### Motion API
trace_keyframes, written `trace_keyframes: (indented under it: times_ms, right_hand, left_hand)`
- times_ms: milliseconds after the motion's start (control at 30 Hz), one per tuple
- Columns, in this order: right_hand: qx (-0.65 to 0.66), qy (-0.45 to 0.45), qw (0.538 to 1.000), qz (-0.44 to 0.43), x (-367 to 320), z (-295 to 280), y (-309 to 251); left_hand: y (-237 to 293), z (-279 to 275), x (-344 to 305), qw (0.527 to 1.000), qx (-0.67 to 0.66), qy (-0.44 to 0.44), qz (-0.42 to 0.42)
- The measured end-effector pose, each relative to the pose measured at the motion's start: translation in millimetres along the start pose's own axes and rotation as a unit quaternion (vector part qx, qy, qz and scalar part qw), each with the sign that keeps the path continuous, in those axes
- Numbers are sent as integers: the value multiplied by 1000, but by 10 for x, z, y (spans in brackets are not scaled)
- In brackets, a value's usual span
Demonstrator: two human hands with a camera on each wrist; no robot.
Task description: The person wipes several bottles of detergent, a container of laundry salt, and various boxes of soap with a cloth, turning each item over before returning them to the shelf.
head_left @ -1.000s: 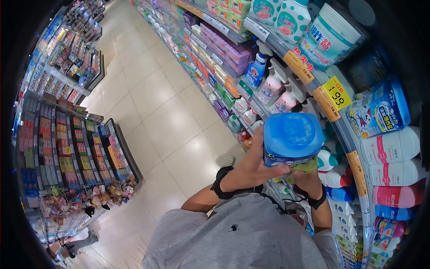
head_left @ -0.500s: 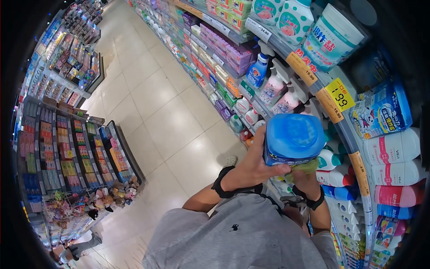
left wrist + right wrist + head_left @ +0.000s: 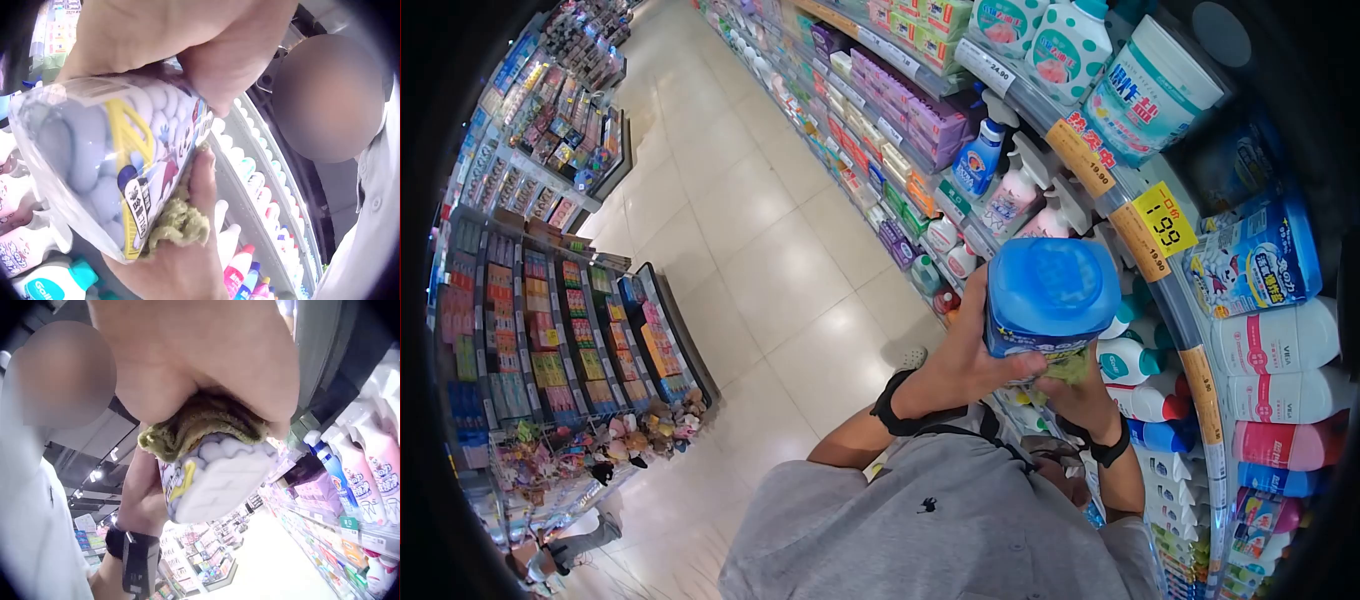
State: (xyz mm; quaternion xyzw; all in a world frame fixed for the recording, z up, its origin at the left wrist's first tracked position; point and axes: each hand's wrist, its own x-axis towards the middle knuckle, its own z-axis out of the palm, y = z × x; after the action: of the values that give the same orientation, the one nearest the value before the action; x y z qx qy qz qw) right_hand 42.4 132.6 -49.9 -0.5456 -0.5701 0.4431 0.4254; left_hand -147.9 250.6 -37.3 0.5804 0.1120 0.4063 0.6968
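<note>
My left hand grips a clear plastic tub with a blue lid, its thumb across the near side below the lid. Whitish rounded lumps show through the tub's printed wall in the left wrist view. A fuzzy green cloth is bunched in my right hand, against the tub's side close to its pale bottom. In the head view, the cloth peeks out under the lid, above the right hand. Part of the cloth is hidden behind the right fingers.
Shelves of cleaning bottles run along the right, with a yellow price tag on the edge. A similar blue tub lies beside white bottles. Pink spray bottles stand just beyond the held tub. A tiled aisle and a display rack are at left.
The tub has risen slightly and tilted, so more of its near side shows in the head view. My right hand and the cloth have shifted a little up against it.
</note>
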Motion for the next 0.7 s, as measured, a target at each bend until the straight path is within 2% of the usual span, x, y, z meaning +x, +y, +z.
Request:
trace_keyframes:
  times_ms: [100, 233, 367, 433, 500, 633, 700]
  right_hand:
    - [-5, 2, 1000, 18, 30, -87, -94]
    - [-48, -1, 998, -37, 11, -142, 0]
    - [33, 61, 997, -26, 90, 63, -248]
    - [-47, 43, 997, -48, 74, -65, -152]
    - [-55, 45, 997, -42, 38, -109, -139]
    - [62, 77, 995, -5, -6, 4, -196]
    - [62, 92, 994, -19, 0, 32, -220]
  left_hand:
    - [-1, 42, 2, 1000, 2, 2, -4]
    - [-18, 78, 25, 1000, -1, 4, -13]
    - [-29, 41, 47, 1000, -5, 19, 2]
    - [8, 74, 55, 1000, -8, 12, -6]
    - [-21, 85, 58, 1000, -3, 1, -17]
    - [-28, 127, 62, 999, -11, 14, -28]
    - [-55, 128, 50, 998, -47, 24, -28]
